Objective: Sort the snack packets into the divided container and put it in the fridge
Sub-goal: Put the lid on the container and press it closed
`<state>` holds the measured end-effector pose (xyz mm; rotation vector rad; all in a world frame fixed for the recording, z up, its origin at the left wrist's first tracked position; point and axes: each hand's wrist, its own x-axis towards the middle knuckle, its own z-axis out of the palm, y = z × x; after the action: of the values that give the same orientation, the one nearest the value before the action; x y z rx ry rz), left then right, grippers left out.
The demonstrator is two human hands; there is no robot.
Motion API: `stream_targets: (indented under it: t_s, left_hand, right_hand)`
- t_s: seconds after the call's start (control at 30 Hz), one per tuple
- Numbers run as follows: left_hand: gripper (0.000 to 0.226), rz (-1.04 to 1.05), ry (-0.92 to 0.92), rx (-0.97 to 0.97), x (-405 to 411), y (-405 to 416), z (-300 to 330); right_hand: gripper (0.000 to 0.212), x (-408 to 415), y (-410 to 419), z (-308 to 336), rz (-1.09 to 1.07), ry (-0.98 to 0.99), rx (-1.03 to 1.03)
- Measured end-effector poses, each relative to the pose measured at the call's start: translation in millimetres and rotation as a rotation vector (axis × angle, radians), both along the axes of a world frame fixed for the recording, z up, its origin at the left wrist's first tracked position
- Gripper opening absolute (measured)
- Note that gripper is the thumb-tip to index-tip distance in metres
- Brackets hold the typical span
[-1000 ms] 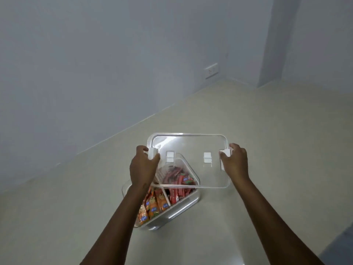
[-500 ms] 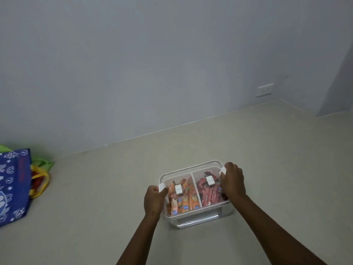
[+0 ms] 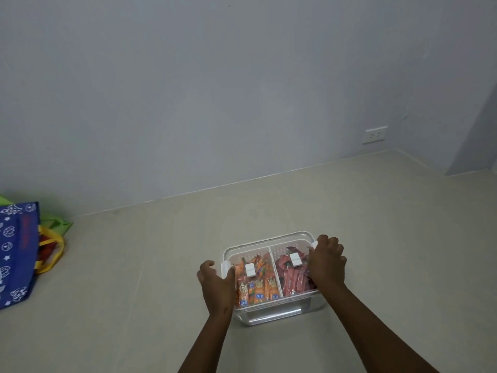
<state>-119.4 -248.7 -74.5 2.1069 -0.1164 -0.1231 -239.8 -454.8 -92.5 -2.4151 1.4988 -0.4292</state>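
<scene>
left hand (image 3: 215, 281) and right hand (image 3: 326, 261) grip the lidded container's (image 3: 269, 317) side clasps.

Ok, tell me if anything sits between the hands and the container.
Nothing visible does. The left hand and right hand already touch the ends of the lidded container on the floor. No fridge is in view.

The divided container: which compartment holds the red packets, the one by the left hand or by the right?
The compartment beside the right hand holds the red snack packets; the one beside the left hand holds orange snack packets, across the white divider.
</scene>
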Motion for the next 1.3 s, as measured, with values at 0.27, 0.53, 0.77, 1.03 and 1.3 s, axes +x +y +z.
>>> stream_targets:
  t_s: [0.27,0.53,0.77,1.03,1.3]
  left_hand:
    - [0.063,-0.273,0.086,0.380,6.3,-10.4,-7.0]
    - [0.033,-0.303,0.120,0.416,18.3,-8.6,-7.6]
    - [0.038,-0.413,0.186,0.392,20.8,-1.2,0.4]
    - [0.040,-0.459,0.279,0.259,33.9,-0.1,-10.2]
    - [0.044,-0.472,0.417,0.208,36.6,-0.9,-1.6]
  right_hand:
    - [0.029,3.6,-19.2,-9.7,0.035,-0.001,0.236]
    - [0.043,7.9,-33.0,-1.8,0.031,-0.008,0.389]
    - [0.055,4.2,-39.6,-9.5,0.055,0.007,0.444]
    - [0.060,3.5,-45.8,-18.7,0.070,-0.012,0.464]
    - [0.061,3.1,-44.7,-20.2,0.094,-0.024,0.440]
